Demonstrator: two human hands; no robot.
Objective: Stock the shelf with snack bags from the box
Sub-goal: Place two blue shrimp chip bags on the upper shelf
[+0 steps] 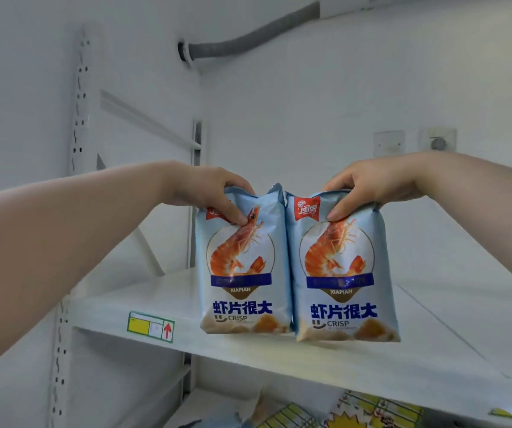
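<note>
Two upright pale-blue prawn-print snack bags (244, 273)

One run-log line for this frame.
left hand: grips left bag | right hand: grips right bag | bags: upright, side by side on shelf

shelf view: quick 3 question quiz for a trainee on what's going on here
1. True or false: the left hand grips the left bag by its top, the right hand the right bag.
2. The bags stand: A) upright, side by side B) stacked flat C) far apart
3. Fill in: the price tag on the shelf edge shows a red ___.
Key: 1 true; 2 A; 3 arrow
</note>
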